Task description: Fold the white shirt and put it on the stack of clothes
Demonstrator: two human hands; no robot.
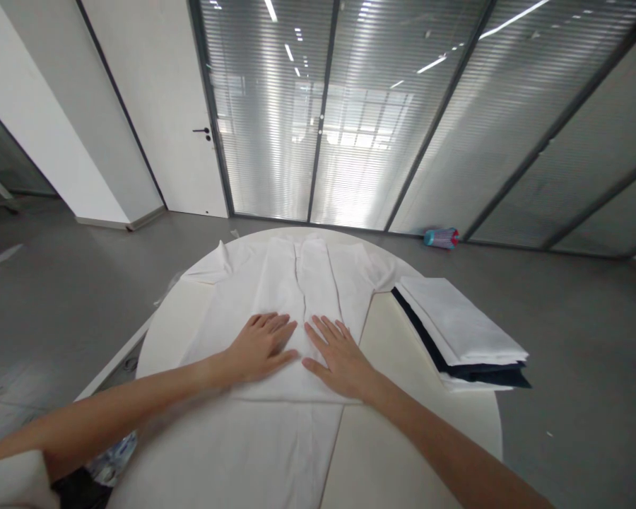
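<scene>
1. Currently, a white garment (297, 283) lies spread flat on a round pale desk (403, 339). Its centre seam runs away from the person, and a folded edge crosses just below the hands, with more cloth continuing toward the near side of the desk.
2. The left hand (259, 346) rests palm-down just left of the seam, and the right hand (339, 357) rests palm-down just right of it. The hands are close together but not touching.
3. Their fingers (323, 331) are open, spread and lying flat on the cloth; neither hand grips anything.
4. The cloth looks light, thin and limp, so it would probably crease easily and could slide on the smooth desk. Its folded edge or side edges seem the best places to take hold, using both hands.
5. To the right, a folded stack of clothes (456, 318), white with a dark navy layer, sits on the desk just beside the garment.
6. Farther off, a teal-and-red cylindrical object (441, 238) lies on the grey floor (577, 339) beside a glass partition with blinds (381, 120).
</scene>
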